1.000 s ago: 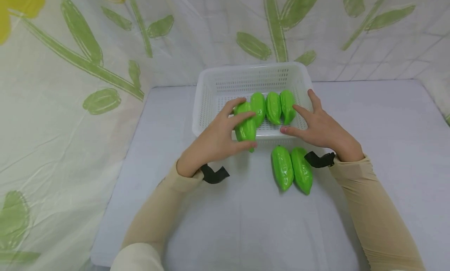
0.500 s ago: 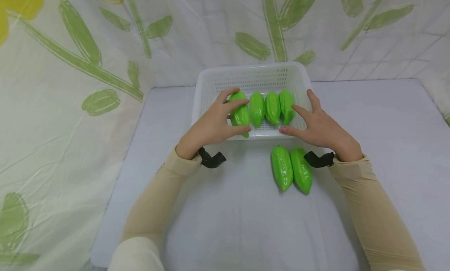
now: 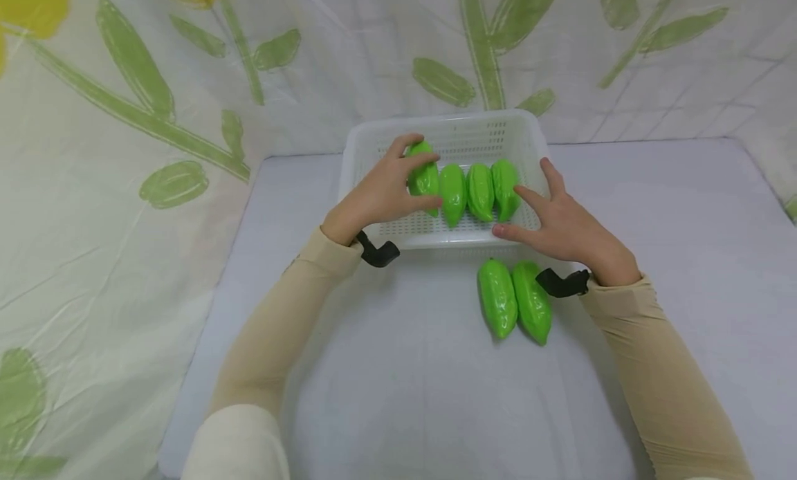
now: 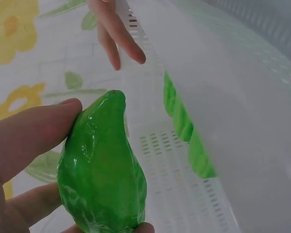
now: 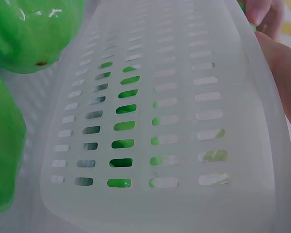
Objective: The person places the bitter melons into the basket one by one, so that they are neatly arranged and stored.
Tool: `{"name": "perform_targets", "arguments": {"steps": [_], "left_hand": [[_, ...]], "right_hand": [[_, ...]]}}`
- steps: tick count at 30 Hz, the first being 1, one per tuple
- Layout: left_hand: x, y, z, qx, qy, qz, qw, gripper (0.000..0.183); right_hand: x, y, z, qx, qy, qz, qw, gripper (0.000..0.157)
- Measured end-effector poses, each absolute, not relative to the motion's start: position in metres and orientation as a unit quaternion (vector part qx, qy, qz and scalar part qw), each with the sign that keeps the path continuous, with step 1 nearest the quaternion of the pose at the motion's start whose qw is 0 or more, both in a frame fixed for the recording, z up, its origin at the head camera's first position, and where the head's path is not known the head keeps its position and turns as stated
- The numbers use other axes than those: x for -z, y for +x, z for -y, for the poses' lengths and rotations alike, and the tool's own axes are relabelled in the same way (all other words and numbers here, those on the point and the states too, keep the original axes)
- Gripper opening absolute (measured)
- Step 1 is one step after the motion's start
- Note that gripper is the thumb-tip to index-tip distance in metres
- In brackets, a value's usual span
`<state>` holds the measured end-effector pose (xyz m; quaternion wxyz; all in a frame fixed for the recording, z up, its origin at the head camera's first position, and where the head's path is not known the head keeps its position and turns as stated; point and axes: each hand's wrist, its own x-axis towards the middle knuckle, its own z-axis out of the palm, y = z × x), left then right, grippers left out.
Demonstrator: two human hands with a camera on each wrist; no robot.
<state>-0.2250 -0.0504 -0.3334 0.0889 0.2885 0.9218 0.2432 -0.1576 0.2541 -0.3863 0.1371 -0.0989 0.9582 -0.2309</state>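
Note:
My left hand (image 3: 392,187) grips a glossy green fruit (image 3: 426,176), elongated with a pointed end, over the left part of a white slotted basket (image 3: 443,241). In the left wrist view, thumb and fingers span this fruit (image 4: 104,165). To its right, three similar green fruits (image 3: 480,191) lie side by side in the basket. My right hand (image 3: 569,224) is at the basket's right front corner, fingers spread and fairly straight, index fingertip by the rightmost fruit. It holds no fruit; whether it presses the basket is unclear.
Two more green fruits (image 3: 497,299) lie side by side on the pale table (image 3: 423,383), in front of the basket. A flower-patterned sheet (image 3: 349,65) hangs behind the table and along its left. A black strap (image 3: 562,283) sits at the right wrist.
My left hand has carried its green fruit away from me, from the basket's front rim to over the inside, left of the row. My right hand has stayed in place.

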Motion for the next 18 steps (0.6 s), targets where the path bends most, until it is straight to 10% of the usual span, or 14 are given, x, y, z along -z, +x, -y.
{"name": "perform_targets", "arguments": {"steps": [18], "left_hand": [[0.335, -0.271, 0.04, -0.198, 0.282, -0.926, 0.152, 0.077]], "right_hand": [[0.385, -0.157, -0.254, 0.234, -0.098, -0.957, 0.139, 0.107]]}}
